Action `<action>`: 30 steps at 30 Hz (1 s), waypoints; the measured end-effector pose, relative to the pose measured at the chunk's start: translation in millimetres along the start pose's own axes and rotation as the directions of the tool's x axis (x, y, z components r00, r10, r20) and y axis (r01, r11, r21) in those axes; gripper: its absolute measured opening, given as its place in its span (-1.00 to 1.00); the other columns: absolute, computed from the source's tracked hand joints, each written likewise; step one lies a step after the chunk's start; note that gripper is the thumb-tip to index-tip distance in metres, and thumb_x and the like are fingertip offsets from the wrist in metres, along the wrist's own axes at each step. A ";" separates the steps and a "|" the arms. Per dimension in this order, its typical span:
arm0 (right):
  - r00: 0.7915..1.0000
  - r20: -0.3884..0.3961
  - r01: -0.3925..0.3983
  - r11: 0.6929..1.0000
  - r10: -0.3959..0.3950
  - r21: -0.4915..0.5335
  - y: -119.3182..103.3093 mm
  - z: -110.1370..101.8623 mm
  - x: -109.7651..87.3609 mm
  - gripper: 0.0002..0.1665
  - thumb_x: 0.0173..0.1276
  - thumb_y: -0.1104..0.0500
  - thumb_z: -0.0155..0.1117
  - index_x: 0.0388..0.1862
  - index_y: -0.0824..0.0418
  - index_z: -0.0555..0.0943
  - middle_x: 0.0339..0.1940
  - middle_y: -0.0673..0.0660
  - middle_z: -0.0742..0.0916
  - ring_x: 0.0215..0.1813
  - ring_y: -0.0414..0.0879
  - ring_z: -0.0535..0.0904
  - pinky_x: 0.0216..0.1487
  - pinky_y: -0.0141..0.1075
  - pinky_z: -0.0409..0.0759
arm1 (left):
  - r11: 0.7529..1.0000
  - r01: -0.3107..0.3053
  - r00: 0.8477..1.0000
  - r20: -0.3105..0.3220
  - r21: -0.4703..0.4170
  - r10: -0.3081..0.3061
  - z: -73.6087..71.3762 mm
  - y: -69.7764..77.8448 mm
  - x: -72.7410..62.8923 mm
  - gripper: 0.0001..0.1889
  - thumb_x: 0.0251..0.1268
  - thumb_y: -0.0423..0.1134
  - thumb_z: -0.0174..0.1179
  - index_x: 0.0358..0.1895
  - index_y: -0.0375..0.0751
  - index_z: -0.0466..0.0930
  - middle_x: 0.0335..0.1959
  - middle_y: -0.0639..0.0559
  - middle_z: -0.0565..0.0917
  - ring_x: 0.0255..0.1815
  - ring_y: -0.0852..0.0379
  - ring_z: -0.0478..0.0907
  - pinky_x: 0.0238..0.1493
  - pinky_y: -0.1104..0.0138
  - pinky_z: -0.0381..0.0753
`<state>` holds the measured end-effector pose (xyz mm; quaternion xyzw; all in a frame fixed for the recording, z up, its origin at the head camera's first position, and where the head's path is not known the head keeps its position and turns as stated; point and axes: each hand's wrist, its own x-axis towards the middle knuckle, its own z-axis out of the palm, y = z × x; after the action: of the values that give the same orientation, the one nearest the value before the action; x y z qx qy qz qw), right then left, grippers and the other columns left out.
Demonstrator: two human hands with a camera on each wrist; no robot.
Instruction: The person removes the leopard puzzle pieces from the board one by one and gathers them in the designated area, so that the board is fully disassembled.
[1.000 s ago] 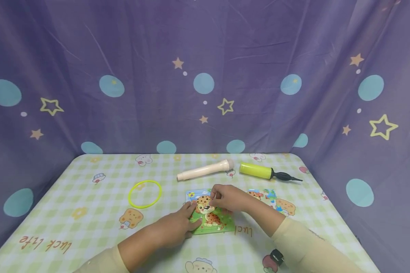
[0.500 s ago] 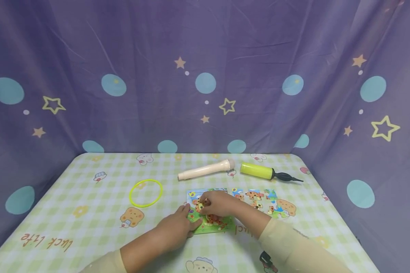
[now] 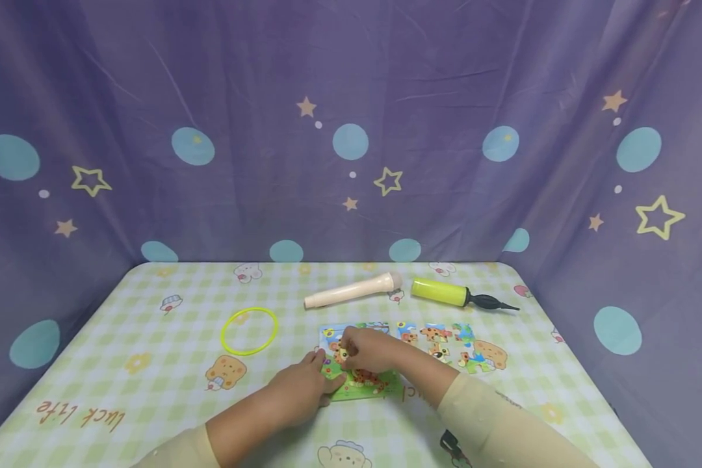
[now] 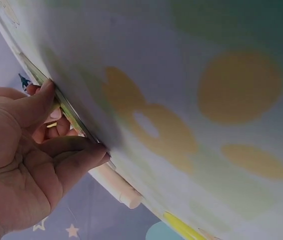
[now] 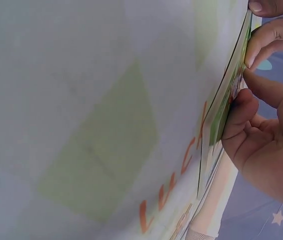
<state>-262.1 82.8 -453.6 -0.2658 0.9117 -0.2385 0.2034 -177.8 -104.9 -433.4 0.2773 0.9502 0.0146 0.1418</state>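
A jigsaw board (image 3: 363,392) with a spotted leopard cub on green grass lies flat on the table. My left hand (image 3: 299,393) rests on its left side; thumb and straight fingers press the edge, as the left wrist view (image 4: 19,160) also shows. My right hand (image 3: 371,351) reaches over the board with curled fingers. Its thumb and fingertips pinch a small puzzle piece (image 3: 340,356) against the cub's face; the fingers hide most of it. In the right wrist view the right hand (image 5: 266,130) touches the board's surface. Several loose puzzle pieces (image 3: 435,333) lie just right of the board.
Behind the board lies a pale toy microphone (image 3: 351,290). A yellow-green hand pump (image 3: 441,292) with a black nozzle is to its right. A yellow ring (image 3: 225,335) lies at left. The checked tablecloth (image 3: 169,370) ends at a purple curtain (image 3: 351,78).
My right hand has moved left and slightly down across the board, from its upper middle to the cub's face, uncovering loose pieces at right. The left hand has stayed almost still.
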 end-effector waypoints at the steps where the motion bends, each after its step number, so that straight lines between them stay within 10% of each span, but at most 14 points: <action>1: 1.000 0.003 0.004 1.000 -0.005 0.014 0.0 -0.1 -0.9 -0.64 0.31 -0.03 0.37 -0.03 0.05 0.48 -0.36 -0.10 0.62 -0.39 -0.24 0.54 -0.33 -0.36 0.55 | 1.000 -0.002 1.000 0.002 0.000 0.002 -0.1 0.1 0.3 -0.49 0.33 0.00 0.19 0.36 0.27 0.45 0.46 -0.36 0.26 0.47 -0.30 0.22 0.13 -0.03 0.61; 9: 0.999 0.038 0.020 0.972 -0.030 0.233 2.4 -3.3 -9.1 -0.80 0.45 0.07 0.21 -0.09 0.04 0.39 -0.46 0.06 0.65 -0.62 -0.16 0.45 -0.58 -0.34 0.49 | 0.999 0.012 1.000 0.023 -0.034 -0.012 -1.7 1.8 1.1 -0.48 0.33 -0.02 0.19 0.37 0.28 0.43 0.48 -0.37 0.23 0.48 -0.32 0.20 0.06 -0.02 0.64; 16: 0.998 -0.008 0.066 0.979 -0.065 0.195 10.6 -11.9 -10.9 -0.85 0.44 0.04 0.23 -0.22 0.01 0.44 -0.38 -0.02 0.63 -0.42 -0.16 0.50 -0.39 -0.31 0.51 | 1.000 -0.007 1.000 0.025 0.002 0.007 -2.4 2.3 2.9 -0.47 0.34 0.00 0.17 0.38 0.29 0.41 0.48 -0.36 0.23 0.48 -0.30 0.20 0.04 0.04 0.66; 30: 0.997 -0.071 0.046 0.901 -0.017 0.431 49.8 -69.5 -42.1 -0.86 0.47 0.21 0.18 -0.14 0.26 0.45 -0.27 0.23 0.66 -0.28 0.21 0.69 -0.30 0.05 0.68 | 1.000 0.014 1.000 -0.015 -0.017 -0.014 -5.8 0.2 2.9 -0.46 0.28 -0.01 0.25 0.35 0.24 0.46 0.44 -0.35 0.31 0.45 -0.28 0.27 0.26 -0.06 0.50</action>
<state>-283.4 167.1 -414.5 -0.2209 0.8379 -0.4463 0.2235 -181.6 -102.9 -428.6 0.2691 0.9530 0.0236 0.1371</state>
